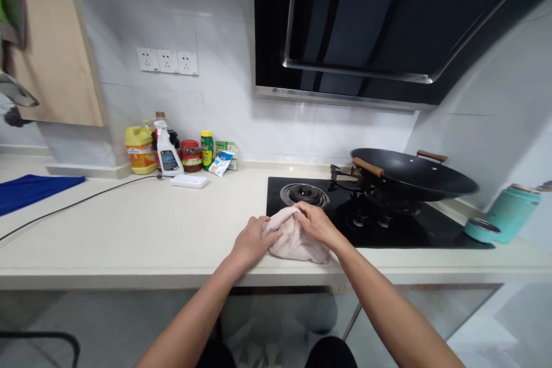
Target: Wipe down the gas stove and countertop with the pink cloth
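A pale pinkish cloth [297,240] lies bunched on the counter's front part, overlapping the near left corner of the black gas stove [388,230]. My left hand [254,241] grips its left side, thumb over the fabric. At the cloth's upper edge, my right hand [317,223] pinches a fold between thumb and fingers. Just behind the cloth is the left burner [304,194]. A large black wok [414,175] with wooden handles rests over the right burner.
Along the wall stand a yellow jug [141,152], a white spray bottle [167,149], a red-lidded jar [191,156] and a green shaker [207,149]. A black cable [77,202] crosses the counter [172,236]. Teal containers [517,213] stand right. The range hood [366,23] hangs above.
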Available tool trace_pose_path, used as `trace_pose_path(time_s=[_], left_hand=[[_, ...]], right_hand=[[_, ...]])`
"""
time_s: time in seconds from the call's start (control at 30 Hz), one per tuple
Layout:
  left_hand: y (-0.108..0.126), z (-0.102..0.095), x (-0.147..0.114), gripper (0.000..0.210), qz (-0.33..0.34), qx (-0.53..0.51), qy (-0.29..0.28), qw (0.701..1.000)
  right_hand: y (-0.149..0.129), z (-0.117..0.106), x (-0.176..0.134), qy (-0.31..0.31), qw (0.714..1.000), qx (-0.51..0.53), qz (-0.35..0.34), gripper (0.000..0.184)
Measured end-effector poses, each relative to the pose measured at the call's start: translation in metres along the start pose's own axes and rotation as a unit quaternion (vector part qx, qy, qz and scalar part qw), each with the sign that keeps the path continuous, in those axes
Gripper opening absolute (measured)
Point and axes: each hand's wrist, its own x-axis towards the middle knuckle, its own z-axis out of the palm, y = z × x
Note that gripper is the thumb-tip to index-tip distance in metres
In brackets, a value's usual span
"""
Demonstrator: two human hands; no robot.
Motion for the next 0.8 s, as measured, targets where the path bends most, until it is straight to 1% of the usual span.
trace_pose_path(time_s=[0.1,0.17,0.23,0.3,0.4,0.47,0.53,0.57,0.63,0.67,0.73,0.8], left_hand=[[0.007,0.000,0.018,0.039,0.015,-0.043,-0.023,0.999],[0.014,-0.005,0.027,0.036,0.021,-0.080,-0.034,0.996],[0.020,-0.015,0.034,0.037,0.019,-0.115,-0.027,0.993],[0.024,-0.027,0.039,0.037,0.013,-0.147,-0.003,0.989],[0.030,-0.046,0.047,0.033,0.008,-0.171,0.036,0.985],[0.036,-0.057,0.051,0.030,0.011,-0.169,0.050,0.984],[0.044,-0.066,0.051,0.029,0.017,-0.158,0.058,0.986],[0.050,-0.070,0.050,0.028,0.021,-0.150,0.059,0.987],[0.061,-0.078,0.047,0.028,0.030,-0.129,0.059,0.989],[0.066,-0.082,0.044,0.026,0.034,-0.118,0.057,0.991],[0.073,-0.090,0.041,0.023,0.046,-0.096,0.057,0.993],[0.074,-0.098,0.040,0.021,0.060,-0.077,0.061,0.993]], right_hand=[[-0.017,-0.012,0.015,0.043,0.999,0.024,-0.022,0.024],[-0.021,-0.018,0.024,0.066,0.997,0.037,-0.004,0.025],[-0.021,-0.025,0.029,0.076,0.996,0.032,0.021,0.026],[-0.019,-0.031,0.032,0.063,0.998,0.015,0.017,0.027],[-0.016,-0.040,0.033,0.001,1.000,-0.017,-0.024,0.029],[-0.015,-0.046,0.035,-0.050,0.997,-0.053,-0.029,0.032],[-0.014,-0.053,0.037,-0.116,0.990,-0.074,-0.020,0.036],[-0.012,-0.056,0.038,-0.159,0.985,-0.068,-0.013,0.037],[-0.007,-0.060,0.038,-0.242,0.970,-0.025,0.013,0.038],[-0.003,-0.062,0.036,-0.272,0.962,0.002,0.034,0.038],[0.006,-0.063,0.029,-0.298,0.950,0.040,0.077,0.036],[0.017,-0.063,0.020,-0.295,0.948,0.055,0.102,0.034]])
